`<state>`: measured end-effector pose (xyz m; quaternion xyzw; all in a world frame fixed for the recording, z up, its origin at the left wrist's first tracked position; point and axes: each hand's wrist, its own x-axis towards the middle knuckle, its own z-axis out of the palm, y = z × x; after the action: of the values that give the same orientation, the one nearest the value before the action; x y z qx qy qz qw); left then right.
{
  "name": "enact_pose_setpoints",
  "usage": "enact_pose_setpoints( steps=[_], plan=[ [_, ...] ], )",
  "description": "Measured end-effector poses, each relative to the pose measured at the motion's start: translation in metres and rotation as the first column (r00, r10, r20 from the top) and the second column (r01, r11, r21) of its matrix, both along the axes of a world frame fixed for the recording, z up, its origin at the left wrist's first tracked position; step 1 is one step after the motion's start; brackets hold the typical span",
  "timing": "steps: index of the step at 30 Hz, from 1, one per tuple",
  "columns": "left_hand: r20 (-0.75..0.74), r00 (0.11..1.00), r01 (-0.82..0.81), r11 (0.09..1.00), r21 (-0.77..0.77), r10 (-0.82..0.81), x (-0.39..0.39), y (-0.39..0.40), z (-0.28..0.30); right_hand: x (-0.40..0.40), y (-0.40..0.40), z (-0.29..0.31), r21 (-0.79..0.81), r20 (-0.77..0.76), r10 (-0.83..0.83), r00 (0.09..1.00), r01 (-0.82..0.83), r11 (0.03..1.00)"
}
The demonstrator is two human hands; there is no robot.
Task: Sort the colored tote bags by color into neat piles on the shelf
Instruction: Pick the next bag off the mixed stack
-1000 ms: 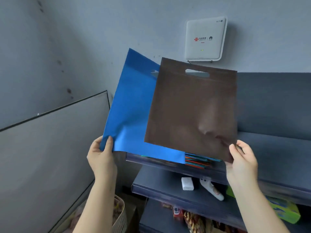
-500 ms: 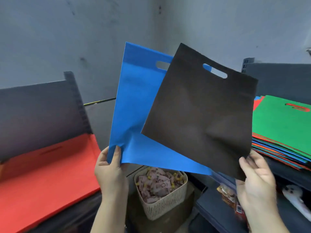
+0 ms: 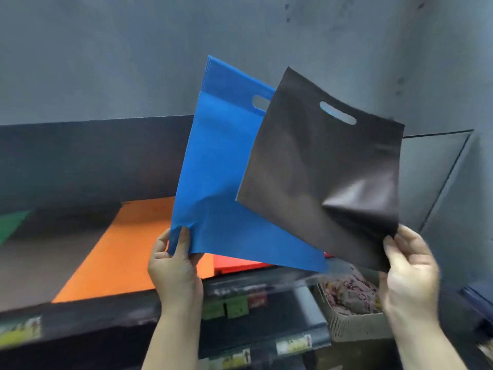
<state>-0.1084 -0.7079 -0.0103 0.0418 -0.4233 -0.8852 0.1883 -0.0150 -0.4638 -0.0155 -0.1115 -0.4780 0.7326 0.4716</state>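
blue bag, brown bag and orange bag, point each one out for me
blue bag (image 3: 213,182), head view, middle of its face
brown bag (image 3: 314,182), head view, middle of its face
orange bag (image 3: 128,249), head view, flat top

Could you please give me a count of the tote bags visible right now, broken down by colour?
Blue bag: 1
Brown bag: 1, plus what looks like a brown pile
Orange bag: 1
Red bag: 1
Green bag: 1
Total: 6

Dim, soft light — motion-blurred edges.
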Motion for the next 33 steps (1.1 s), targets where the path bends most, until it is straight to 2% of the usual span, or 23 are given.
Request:
enact_pose_setpoints(
  steps=[5,16,24,28,33],
  plan=[
    [0.044,0.990,-0.130,0.991,-0.014,0.131,-0.001,-0.100,-0.003,-0.019,-0.094,-0.001,0.026,-0.007,0.072,0.997,-0.072,0.997],
    [0.097,0.929,-0.356,0.934,-0.029,0.357,0.021,-0.281,-0.016,-0.036,-0.262,-0.027,-0.148,0.032,0.344,0.938,-0.336,0.930],
    [0.110,0.858,-0.486,0.863,-0.136,0.501,0.062,-0.352,-0.033,-0.040,-0.336,-0.026,-0.202,0.019,0.517,0.856,-0.503,0.840],
    [0.165,0.785,-0.564,0.799,-0.210,0.597,0.080,-0.376,-0.034,-0.048,-0.352,-0.021,-0.223,0.017,0.609,0.793,-0.591,0.775],
    [0.191,0.732,-0.622,0.756,-0.204,0.654,0.094,-0.399,-0.028,-0.056,-0.380,-0.013,-0.221,0.025,0.719,0.694,-0.698,0.681]
  ],
)
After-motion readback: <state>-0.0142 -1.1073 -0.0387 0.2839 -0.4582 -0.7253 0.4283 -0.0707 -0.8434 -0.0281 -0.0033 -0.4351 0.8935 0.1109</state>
